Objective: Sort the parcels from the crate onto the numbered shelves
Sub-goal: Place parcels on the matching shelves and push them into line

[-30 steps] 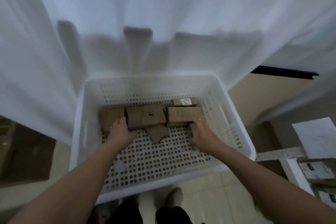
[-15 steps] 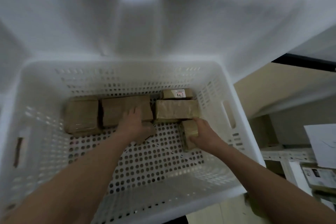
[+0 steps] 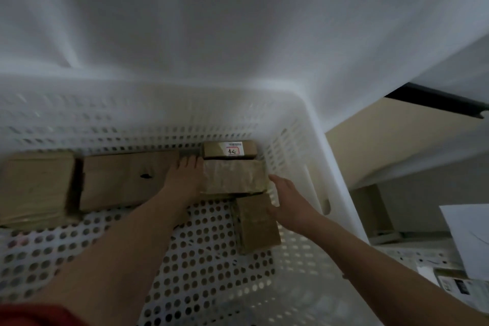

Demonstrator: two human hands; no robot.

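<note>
Several brown parcels lie along the far wall of a white perforated crate (image 3: 296, 124). My left hand (image 3: 186, 177) lies flat with straight fingers between the long middle parcel (image 3: 124, 180) and the taped parcel (image 3: 235, 177). A labelled parcel (image 3: 229, 150) sits behind the taped one. My right hand (image 3: 287, 201) is spread beside the taped parcel's right end and touches the small parcel (image 3: 255, 222) lying in front of it. Another parcel (image 3: 34, 188) lies at the far left.
White cloth (image 3: 238, 21) hangs behind the crate. At the right stand a beige wall, a white shelf frame (image 3: 412, 254) with labelled packets (image 3: 460, 286) and a white sheet of paper (image 3: 468, 235).
The camera has dropped closer to the crate. My left hand slid right and forward to the gap beside the taped parcel. My right hand let go of the small parcel and spread out.
</note>
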